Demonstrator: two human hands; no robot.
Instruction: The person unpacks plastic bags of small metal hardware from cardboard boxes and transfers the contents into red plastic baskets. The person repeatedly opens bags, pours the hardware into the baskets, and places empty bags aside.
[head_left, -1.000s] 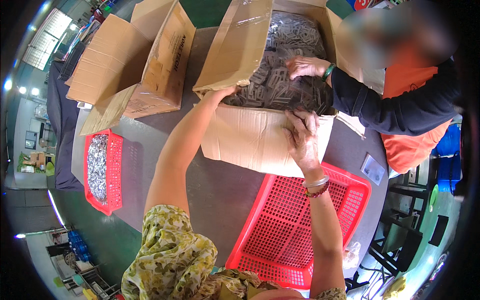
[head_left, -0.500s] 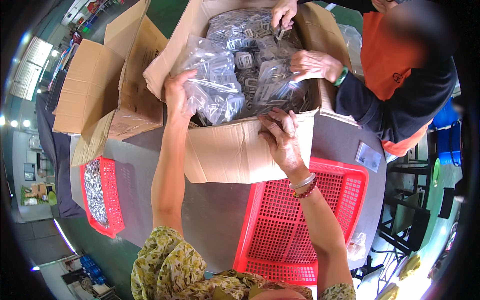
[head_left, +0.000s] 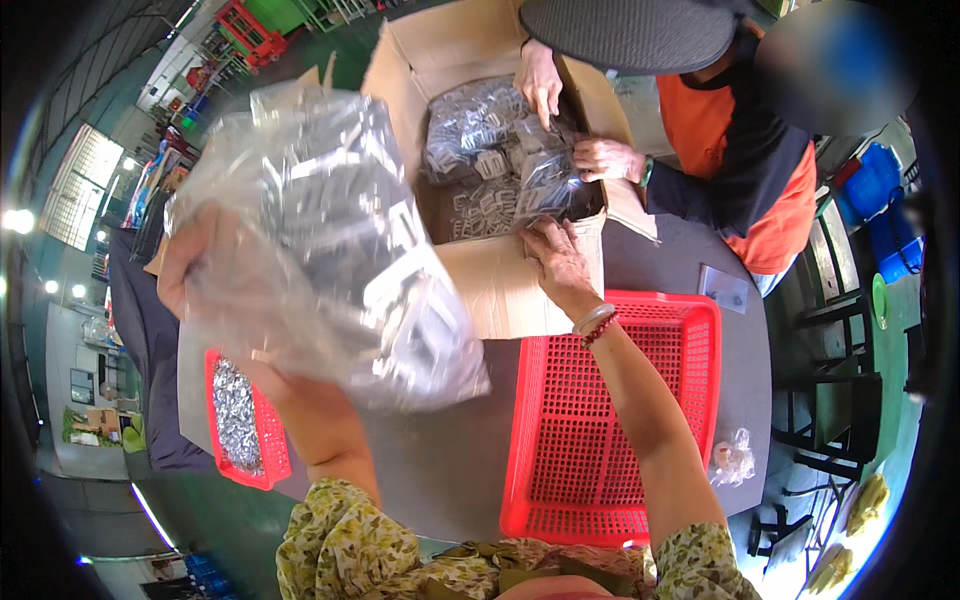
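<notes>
A large clear plastic bag of flat metal pieces (head_left: 350, 230) hangs lifted out over the table at the left. My left hand (head_left: 200, 255) is closed on its left side, partly veiled by the plastic. At the near edge of an open cardboard box (head_left: 500, 295), my right hand (head_left: 560, 265) grips the rim with bent fingers. Inside the box lie more clear bags of metal pieces (head_left: 475, 125). A co-worker's two hands reach in: one hand (head_left: 540, 85) points down among the bags, the other hand (head_left: 607, 160) holds plastic at the right side.
On the grey table (head_left: 430, 450), a big red perforated basket (head_left: 590, 430) lies below the box. A smaller red basket (head_left: 272, 440) with shiny metal bits sits at the left. A crumpled clear bag (head_left: 733, 458) and a flat card (head_left: 724, 288) are on the right.
My left hand has lifted the bag out of the box, toward me and left. My right hand stays at the box's near edge. The co-worker has leaned in, a dark hat brim now showing.
</notes>
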